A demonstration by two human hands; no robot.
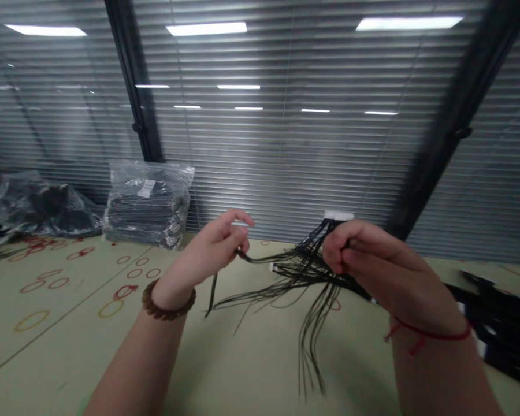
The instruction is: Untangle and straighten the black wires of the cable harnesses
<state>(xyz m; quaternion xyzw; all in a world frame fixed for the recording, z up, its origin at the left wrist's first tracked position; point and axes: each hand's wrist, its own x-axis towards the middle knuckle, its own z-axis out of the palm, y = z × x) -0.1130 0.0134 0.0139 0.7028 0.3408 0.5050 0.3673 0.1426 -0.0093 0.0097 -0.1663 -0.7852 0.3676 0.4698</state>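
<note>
A bundle of thin black wires (305,266) spreads over the table, with a white connector (338,215) at its far end and a smaller white piece (274,267) at its left. My left hand (221,240) pinches a gathered strand of these wires between thumb and fingers, its index finger stretched out. The strand's tail hangs below that hand. Over the right part of the bundle, my right hand (359,254) is closed, thumb against curled fingers. What it grips is mostly hidden; a dark bit shows at the fingertips.
Red rubber bands (125,292) and yellow bands (111,309) lie scattered on the left of the table (242,370). Behind them stand a clear bag of black cables (147,205) and another plastic bag (47,205). More black harnesses (502,329) lie at right. Blinds (264,144) close off the back.
</note>
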